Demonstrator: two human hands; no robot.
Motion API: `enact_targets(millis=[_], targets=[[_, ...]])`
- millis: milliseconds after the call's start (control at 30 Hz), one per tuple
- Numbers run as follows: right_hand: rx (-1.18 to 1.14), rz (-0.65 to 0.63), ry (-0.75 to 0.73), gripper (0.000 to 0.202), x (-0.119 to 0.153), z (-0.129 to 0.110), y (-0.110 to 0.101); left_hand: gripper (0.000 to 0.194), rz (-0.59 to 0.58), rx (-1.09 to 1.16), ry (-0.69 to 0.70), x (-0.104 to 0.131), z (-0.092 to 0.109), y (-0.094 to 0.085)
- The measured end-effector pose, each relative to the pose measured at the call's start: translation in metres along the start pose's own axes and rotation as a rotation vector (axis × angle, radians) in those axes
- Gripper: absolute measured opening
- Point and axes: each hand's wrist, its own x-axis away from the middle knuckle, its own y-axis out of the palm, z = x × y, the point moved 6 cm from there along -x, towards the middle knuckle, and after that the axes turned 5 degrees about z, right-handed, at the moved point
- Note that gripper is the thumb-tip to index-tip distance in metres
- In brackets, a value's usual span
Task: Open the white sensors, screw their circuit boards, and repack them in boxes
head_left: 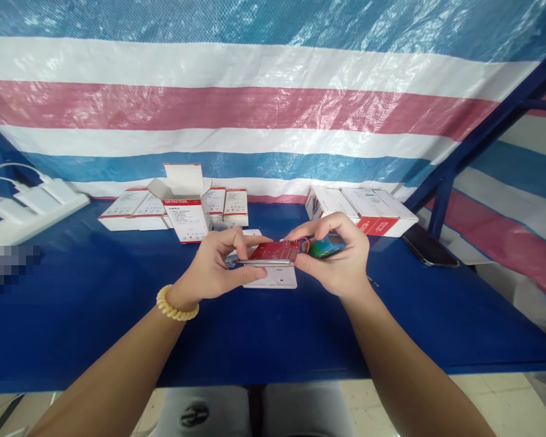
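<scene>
Seen from the head camera, two bare hands meet over a blue table (273, 340), a red circuit board (275, 250) held raised between them near the middle. Both forearms reach in from the lower corners. The left hand (225, 261), a pale yellow bracelet (176, 304) at its wrist, pinches the board's left end, thumb along the near side below and curled fingers above. The right hand (337, 255) arches around the opposite end, thumb at the near corner and a fingertip near the far edge; its grip is closed on the board. Red and blue wires (306, 244) show at that end, and a blue-and-green object (326, 244) sits within the curve of the right hand. Below the board is a white plastic plate (279, 278).

Behind the left hand, an open box (186, 221) stands upright, its flaps raised, with "DETECTOR" in white capitals on a red band; the smaller print below is too small to read. More red-and-white boxes (131, 209) lie beside and behind it. White boxes (359, 203) on the right carry a red panel with illegible lettering, near a dark phone (430, 246).
</scene>
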Motion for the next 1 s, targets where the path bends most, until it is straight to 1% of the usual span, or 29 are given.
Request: enact_targets(millis=[100,200,300,367,433,533,633,833,1000], targets=[[-0.006,-0.003,-0.007,0.039,-0.001,0.000,0.000,0.035,-0.007,-0.009,-0.019,0.001,-0.002,0.001],[0.000,-0.007,-0.011,0.039,-0.002,0.000,-0.001,0.035,-0.008,-0.012,-0.008,0.001,-0.001,0.001],[0.015,-0.023,0.001,0.041,-0.002,0.002,0.000,0.033,0.047,-0.027,0.028,0.000,0.000,-0.001],[0.025,-0.046,0.021,0.040,-0.002,0.004,0.002,0.030,0.122,-0.074,0.073,0.000,0.002,-0.004],[0.041,-0.074,0.035,0.038,0.000,0.007,0.004,0.023,0.192,-0.177,0.149,0.000,0.005,-0.008],[0.063,-0.103,0.031,0.036,0.002,0.010,0.007,0.016,0.240,-0.372,0.283,0.001,0.014,-0.008],[0.070,-0.114,0.024,0.034,0.002,0.012,0.008,0.013,0.249,-0.482,0.363,0.001,0.022,-0.006],[0.085,-0.130,0.014,0.031,0.002,0.013,0.008,0.013,0.246,-0.566,0.486,0.001,0.030,-0.003],[0.115,-0.144,0.021,0.030,0.002,0.014,0.008,0.012,0.220,-0.584,0.529,0.001,0.032,-0.002]])
